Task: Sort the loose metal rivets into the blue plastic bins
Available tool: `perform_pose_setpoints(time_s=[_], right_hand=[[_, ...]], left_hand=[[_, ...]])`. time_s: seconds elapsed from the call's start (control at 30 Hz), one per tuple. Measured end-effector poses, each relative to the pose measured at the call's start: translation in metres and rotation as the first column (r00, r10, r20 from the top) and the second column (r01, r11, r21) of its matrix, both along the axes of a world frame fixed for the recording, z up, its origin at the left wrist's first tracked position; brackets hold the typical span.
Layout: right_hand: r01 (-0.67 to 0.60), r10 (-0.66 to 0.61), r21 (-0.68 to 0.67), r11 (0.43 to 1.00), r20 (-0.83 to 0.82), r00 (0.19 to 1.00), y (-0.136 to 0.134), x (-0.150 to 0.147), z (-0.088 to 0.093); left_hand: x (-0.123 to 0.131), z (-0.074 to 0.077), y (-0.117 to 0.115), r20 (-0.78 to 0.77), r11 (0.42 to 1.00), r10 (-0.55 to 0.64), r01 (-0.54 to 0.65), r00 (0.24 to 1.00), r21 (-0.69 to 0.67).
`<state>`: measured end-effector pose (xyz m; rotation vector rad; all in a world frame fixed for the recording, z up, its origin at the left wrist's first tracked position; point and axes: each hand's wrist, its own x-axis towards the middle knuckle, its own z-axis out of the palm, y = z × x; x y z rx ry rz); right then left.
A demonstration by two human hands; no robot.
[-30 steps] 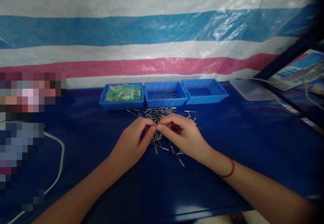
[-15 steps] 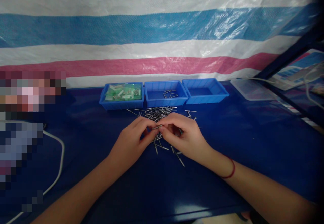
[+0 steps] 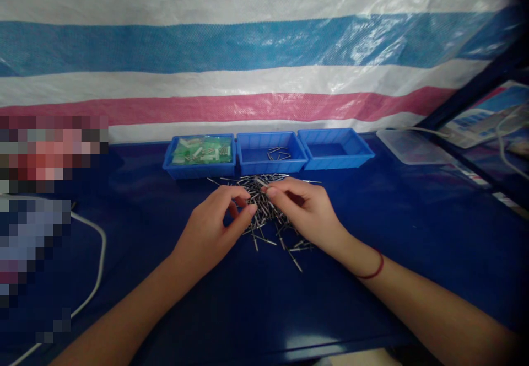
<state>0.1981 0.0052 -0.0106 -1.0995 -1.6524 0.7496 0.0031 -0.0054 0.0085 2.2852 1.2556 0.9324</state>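
Metal pins [image 3: 264, 210], rivet-like, lie in loose pile on dark blue table [image 3: 248, 305], just in front of three blue trays [image 3: 270, 167]. Right hand [image 3: 312, 209]: thumb and finger pinched together on one pin [image 3: 259, 181], over pile. Left hand [image 3: 209, 217]: thumb and forefinger apart, nothing visible between. Good handling, in my judgement: grip single pin lightly near end (neighbours tangle easily), lift it clear, steady free end with left fingertips.
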Motion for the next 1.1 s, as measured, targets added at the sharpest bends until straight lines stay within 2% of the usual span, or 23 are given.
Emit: perform_pose_setpoints(time_s=[0.07,0.13,0.23,0.43,0.57,0.7,0.83,0.93,1.1], right_hand=[[0.189,-0.191,-0.040,0.981,-0.056,0.980,0.011,0.009,-0.002],[0.344,-0.346,-0.040,0.938,-0.068,0.936,0.023,0.021,-0.003],[0.372,-0.372,-0.051,0.927,0.005,0.928,0.037,0.035,-0.003],[0.316,-0.317,-0.116,0.942,0.009,0.948,0.035,0.037,0.003],[0.262,-0.264,-0.134,0.956,-0.002,0.964,0.027,0.030,0.005],[0.211,-0.209,-0.111,0.971,0.026,0.978,0.023,0.025,0.004],[0.173,-0.169,-0.065,0.983,0.062,0.984,0.020,0.021,-0.001],[0.125,-0.122,-0.015,0.992,0.111,0.986,0.013,0.016,0.000],[-0.062,0.023,0.133,0.989,0.274,0.961,-0.006,0.003,0.009]], left_hand=[[0.000,0.000,-0.001,-0.004,1.000,0.014,-0.014,1.000,-0.025],[0.001,0.000,-0.001,-0.015,0.999,0.009,-0.010,1.000,-0.041],[0.000,0.000,-0.001,-0.045,0.999,-0.005,0.002,0.999,-0.049],[-0.016,0.000,0.012,-0.272,0.998,-0.018,-0.002,0.962,-0.070],[-0.026,0.000,0.018,-0.474,0.996,-0.016,-0.025,0.880,-0.080],[-0.026,-0.004,0.019,-0.579,0.999,-0.021,0.002,0.815,-0.033],[-0.023,-0.012,0.021,-0.616,0.999,-0.032,0.038,0.787,-0.003],[-0.021,-0.013,0.022,-0.613,0.994,-0.010,0.073,0.790,0.077],[-0.013,-0.006,0.014,-0.455,0.966,-0.022,0.136,0.890,0.219]])
